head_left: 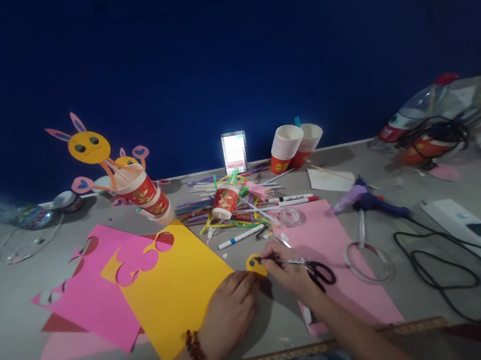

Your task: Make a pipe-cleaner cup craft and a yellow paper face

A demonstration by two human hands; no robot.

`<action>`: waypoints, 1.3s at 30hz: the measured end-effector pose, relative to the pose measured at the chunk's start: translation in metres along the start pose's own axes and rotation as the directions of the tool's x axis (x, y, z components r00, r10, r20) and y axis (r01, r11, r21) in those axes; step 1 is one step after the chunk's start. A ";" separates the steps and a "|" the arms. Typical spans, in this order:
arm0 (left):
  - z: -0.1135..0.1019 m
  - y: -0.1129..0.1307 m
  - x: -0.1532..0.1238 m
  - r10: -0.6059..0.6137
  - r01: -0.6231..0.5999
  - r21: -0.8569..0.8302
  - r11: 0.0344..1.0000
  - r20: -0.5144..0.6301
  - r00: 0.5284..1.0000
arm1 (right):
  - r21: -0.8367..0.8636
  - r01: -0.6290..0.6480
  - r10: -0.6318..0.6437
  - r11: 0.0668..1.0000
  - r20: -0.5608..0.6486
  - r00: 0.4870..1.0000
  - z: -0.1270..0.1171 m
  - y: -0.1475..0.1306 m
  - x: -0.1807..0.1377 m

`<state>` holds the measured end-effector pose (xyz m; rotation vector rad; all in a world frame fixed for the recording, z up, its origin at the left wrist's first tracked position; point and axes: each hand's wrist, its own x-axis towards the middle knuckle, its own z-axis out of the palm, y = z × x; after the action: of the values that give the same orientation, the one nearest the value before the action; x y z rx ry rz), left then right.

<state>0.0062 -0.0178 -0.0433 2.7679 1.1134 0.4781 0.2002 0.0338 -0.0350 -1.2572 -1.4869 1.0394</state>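
Right grip (289,271): holding 1 pen (293,261) | left grip (233,303): can't tell, touching 1 yellow disc (256,267)

Between left hand (233,301) and right hand (286,267): narrow gap, yellow disc (255,265) filling its far end; bare table (277,321) on person's side. Ahead: white marker (241,237), then heap of straws (194,210) with tilted red cup (226,199) barring way. Right: scissors (328,273) beside wrist; farther, black cable (443,286) loops. Left: flat yellow sheet (176,289), passable above. Far left, near edge: open table.
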 end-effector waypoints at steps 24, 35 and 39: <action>-0.009 0.001 0.004 -0.024 0.030 -0.060 0.998 0.090 0.996 | -0.152 0.082 -0.081 0.985 0.009 0.997 0.002 0.002 0.000; -0.011 0.001 0.004 -0.026 0.029 -0.033 0.999 0.087 0.996 | -0.219 0.096 -0.092 0.971 0.028 0.995 0.004 0.006 -0.001; -0.009 0.001 0.004 -0.030 0.033 -0.035 0.999 0.080 0.996 | -0.231 0.103 -0.097 0.967 0.040 0.995 0.004 0.007 -0.002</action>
<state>0.0070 -0.0158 -0.0332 2.7088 1.1175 0.3777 0.1982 0.0329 -0.0424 -1.3177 -1.7146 0.8370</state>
